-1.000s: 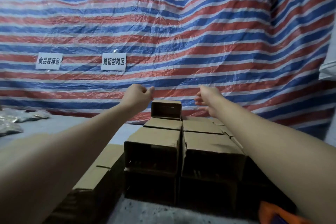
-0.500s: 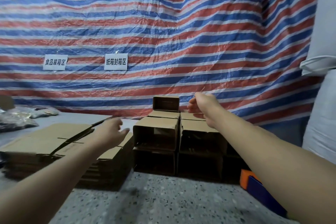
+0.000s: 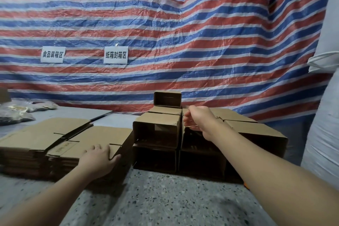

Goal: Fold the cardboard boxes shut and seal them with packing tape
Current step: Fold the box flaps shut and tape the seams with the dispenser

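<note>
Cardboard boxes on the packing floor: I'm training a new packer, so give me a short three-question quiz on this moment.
1. True or false: the left hand rests on the pile of flat boxes.
2. What does the right hand touch? A) a tape roll B) the top edge of an opened box in the stack C) a wall sign
3. Fill in: the small box on top of the stack stands in front of a striped ____.

Key: 1 true; 2 B; 3 tarp.
</note>
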